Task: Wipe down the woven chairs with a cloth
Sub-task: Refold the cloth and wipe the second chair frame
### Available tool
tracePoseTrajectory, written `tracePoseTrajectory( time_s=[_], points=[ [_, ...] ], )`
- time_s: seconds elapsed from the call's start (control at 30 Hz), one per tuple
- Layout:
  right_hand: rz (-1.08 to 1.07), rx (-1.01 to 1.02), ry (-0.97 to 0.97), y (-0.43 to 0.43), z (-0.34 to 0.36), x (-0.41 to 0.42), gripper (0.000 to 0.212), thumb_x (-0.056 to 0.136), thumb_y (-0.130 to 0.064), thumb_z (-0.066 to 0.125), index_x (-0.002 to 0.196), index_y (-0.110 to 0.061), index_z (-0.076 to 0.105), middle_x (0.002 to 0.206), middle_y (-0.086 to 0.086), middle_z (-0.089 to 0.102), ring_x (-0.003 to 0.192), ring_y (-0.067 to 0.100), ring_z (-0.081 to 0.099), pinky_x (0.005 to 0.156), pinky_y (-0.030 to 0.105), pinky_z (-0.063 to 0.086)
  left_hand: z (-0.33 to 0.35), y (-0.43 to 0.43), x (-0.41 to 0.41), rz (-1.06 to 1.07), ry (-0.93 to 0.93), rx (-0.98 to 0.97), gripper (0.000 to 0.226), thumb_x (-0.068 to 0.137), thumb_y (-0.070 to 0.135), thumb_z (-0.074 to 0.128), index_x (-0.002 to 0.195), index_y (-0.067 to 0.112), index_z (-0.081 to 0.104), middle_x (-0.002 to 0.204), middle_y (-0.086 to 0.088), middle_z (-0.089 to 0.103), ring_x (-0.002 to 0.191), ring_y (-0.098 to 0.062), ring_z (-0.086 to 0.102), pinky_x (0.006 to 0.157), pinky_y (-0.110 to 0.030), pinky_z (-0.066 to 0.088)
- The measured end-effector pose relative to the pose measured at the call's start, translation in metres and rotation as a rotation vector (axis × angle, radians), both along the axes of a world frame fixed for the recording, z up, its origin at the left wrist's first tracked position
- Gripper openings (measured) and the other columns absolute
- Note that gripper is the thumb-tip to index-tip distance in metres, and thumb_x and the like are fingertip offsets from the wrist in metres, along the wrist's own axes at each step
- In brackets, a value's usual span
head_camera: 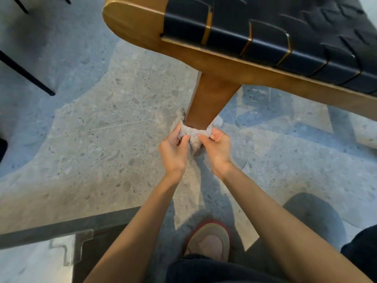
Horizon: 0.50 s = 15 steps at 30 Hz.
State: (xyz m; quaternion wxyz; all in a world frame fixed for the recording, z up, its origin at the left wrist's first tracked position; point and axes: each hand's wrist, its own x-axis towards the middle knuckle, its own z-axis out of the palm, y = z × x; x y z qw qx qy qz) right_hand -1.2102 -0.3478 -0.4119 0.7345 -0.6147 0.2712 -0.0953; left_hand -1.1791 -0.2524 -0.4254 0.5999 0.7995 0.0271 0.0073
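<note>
A pale grey fluffy cloth (193,132) is looped round the lower part of a tapered brown wooden chair leg (210,99), on the side nearest the person, and lies tight against the wood. The left hand (174,149) pinches the cloth's left end between thumb and curled fingers, just left of the leg. The right hand (219,148) pinches the right end in the same way, just right of the leg. Both hands are clamped on the cloth, with the thumbs close together in front of the leg. A bunched fold of cloth hangs down between them, and small tufts stick out past each hand on either side of the leg. Both bare forearms reach up from the bottom of the view.

The leg rises into a rounded brown wooden frame (132,23), which carries a black woven strap seat (285,27) filling the upper right. The chair stands on a speckled grey terrazzo floor (102,139) crossed by patches of light and shadow.

Below the hands, a tan and pink shoe with a red edge (210,240) rests on the floor. Thin black metal legs (24,72) of other furniture slant across the upper left. A clear glass-like panel with a grey edge (61,227) crosses the lower left corner.
</note>
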Motion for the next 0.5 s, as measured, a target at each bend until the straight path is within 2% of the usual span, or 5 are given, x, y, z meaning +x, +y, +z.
tracePoseTrajectory(
  time_s=[0.1, 0.17, 0.3, 0.43, 0.5],
  points=[
    [-0.037, -0.035, -0.099, -0.009, 0.026, -0.007, 0.027, 0.088, 0.007, 0.057, 0.078, -0.017, 0.065, 0.063, 0.004, 0.068, 0.061, 0.005, 0.053, 0.058, 0.022, 0.044, 0.026, -0.01, -0.006, 0.015, -0.041, -0.107, 0.041, 0.085, 0.002, 0.065, 0.124, 0.012, 0.063, 0.076, 0.014, 0.057, 0.068, -0.003, 0.044, 0.069, -0.019, 0.044],
    [-0.067, -0.067, -0.199, -0.015, 0.044, -0.011, 0.023, 0.088, 0.004, 0.059, 0.08, -0.016, 0.067, 0.068, 0.019, 0.066, 0.065, 0.013, 0.051, 0.062, 0.028, 0.041, 0.047, -0.017, -0.01, 0.02, -0.057, -0.184, 0.043, 0.085, 0.001, 0.066, 0.127, 0.01, 0.061, 0.096, 0.007, 0.068, 0.081, -0.006, 0.059, 0.082, -0.024, 0.05],
    [-0.07, -0.143, -0.322, -0.03, 0.08, -0.022, 0.02, 0.09, 0.001, 0.06, 0.078, -0.013, 0.067, 0.057, -0.016, 0.061, 0.056, -0.004, 0.048, 0.055, 0.015, 0.04, 0.09, -0.034, -0.018, 0.029, -0.153, -0.296, 0.049, 0.083, -0.003, 0.067, 0.129, 0.003, 0.056, 0.127, -0.007, 0.062, 0.118, -0.015, 0.058, 0.103, -0.038, 0.046],
    [-0.045, -0.21, -0.391, -0.046, 0.104, -0.029, 0.013, 0.091, -0.006, 0.062, 0.08, 0.0, 0.069, 0.071, 0.018, 0.066, 0.066, 0.013, 0.053, 0.061, 0.029, 0.045, 0.117, -0.05, -0.027, 0.132, -0.233, -0.325, 0.046, 0.08, -0.004, 0.07, 0.123, 0.01, 0.06, 0.123, -0.006, 0.063, 0.115, -0.016, 0.061, 0.098, -0.031, 0.049],
    [-0.039, -0.234, -0.405, -0.052, 0.108, -0.031, 0.023, 0.091, -0.006, 0.063, 0.068, -0.007, 0.065, 0.06, 0.011, 0.059, 0.062, 0.008, 0.048, 0.061, 0.025, 0.042, 0.125, -0.056, -0.034, 0.19, -0.286, -0.354, 0.042, 0.079, -0.004, 0.071, 0.113, 0.02, 0.063, 0.117, -0.008, 0.066, 0.111, -0.023, 0.063, 0.095, -0.032, 0.052]
  ],
)
